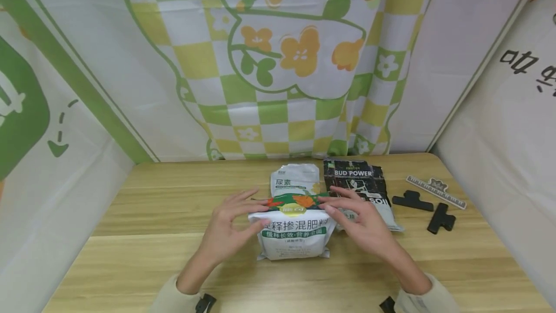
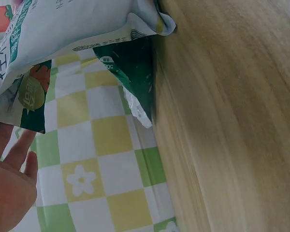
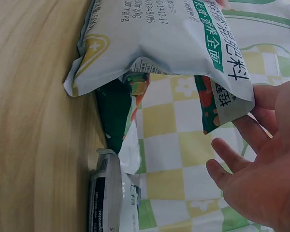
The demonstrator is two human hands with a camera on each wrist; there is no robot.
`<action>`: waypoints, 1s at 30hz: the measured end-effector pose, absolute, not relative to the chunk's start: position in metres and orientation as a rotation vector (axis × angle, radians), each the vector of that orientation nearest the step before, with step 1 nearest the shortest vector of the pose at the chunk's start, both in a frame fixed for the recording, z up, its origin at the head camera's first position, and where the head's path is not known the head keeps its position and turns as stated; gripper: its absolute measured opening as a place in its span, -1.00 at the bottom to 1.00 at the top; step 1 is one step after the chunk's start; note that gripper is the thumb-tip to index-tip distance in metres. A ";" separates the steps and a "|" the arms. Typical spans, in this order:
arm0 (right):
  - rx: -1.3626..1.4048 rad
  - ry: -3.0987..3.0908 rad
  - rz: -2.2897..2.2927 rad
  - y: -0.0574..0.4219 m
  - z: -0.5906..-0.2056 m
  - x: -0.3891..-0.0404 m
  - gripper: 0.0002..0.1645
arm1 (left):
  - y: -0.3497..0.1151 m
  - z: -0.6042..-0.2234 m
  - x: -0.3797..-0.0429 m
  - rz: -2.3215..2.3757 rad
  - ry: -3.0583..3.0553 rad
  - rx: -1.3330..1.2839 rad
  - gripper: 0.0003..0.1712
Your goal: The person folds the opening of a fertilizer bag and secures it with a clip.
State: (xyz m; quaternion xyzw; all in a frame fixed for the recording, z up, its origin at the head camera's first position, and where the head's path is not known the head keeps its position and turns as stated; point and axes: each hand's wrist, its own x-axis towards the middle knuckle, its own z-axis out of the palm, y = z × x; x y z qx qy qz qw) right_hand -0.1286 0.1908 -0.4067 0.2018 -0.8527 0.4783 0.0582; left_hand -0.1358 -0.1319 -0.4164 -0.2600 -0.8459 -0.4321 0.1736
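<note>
A plump white fertilizer bag (image 1: 292, 243) stands upright on the table, its green and orange top flap (image 1: 295, 202) folded backward. My left hand (image 1: 230, 228) holds the bag's upper left corner, thumb at the front and fingers along the flap. At the upper right corner, my right hand (image 1: 365, 223) pinches the folded edge between thumb and index finger; its other fingers spread behind, as the right wrist view shows. The left wrist view has the left fingers (image 2: 14, 150) by the flap, with the thumb out of sight.
Behind the held bag lie a white pouch (image 1: 295, 177) and a black "BUD POWER" soil bag (image 1: 356, 182). To the right are two black clips (image 1: 412, 200) and a clear ruler-like strip clip (image 1: 436, 191). A patterned curtain (image 1: 299, 124) hangs along the table's back edge.
</note>
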 end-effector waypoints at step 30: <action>0.412 -2.549 1.831 0.197 -0.426 -0.128 -0.51 | -0.135 -0.430 -0.128 -1.930 -2.532 -0.320 -0.63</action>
